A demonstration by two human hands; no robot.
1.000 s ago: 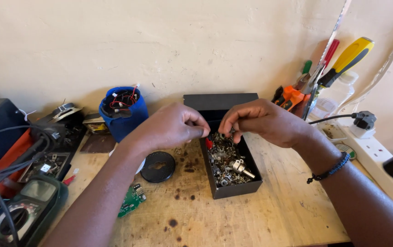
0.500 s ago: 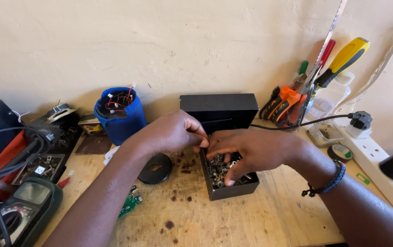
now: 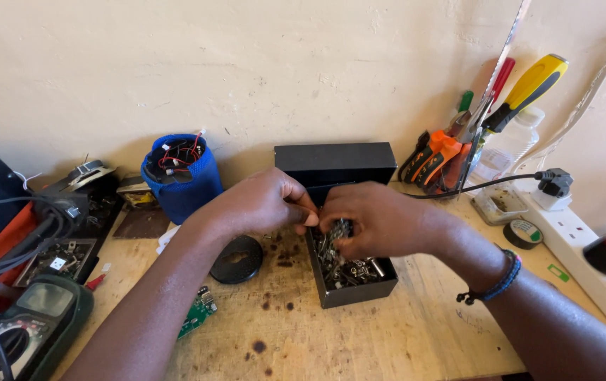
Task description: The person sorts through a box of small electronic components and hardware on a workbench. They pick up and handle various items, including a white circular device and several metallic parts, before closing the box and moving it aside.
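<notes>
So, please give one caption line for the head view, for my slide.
Left hand and right hand pick small metal parts from a black box on a wooden bench.

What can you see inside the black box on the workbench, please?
The black box holds a heap of small metal parts, screws among them. The right hand and left hand cover its far end.

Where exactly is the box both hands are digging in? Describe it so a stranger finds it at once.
Start at the pale wall behind the wooden bench. At its middle sits a small open black box, its lid leaning on the wall behind. The left hand and right hand meet over it. Unlike the blue cylinder to its left, it is rectangular and full of small metal parts.
</notes>
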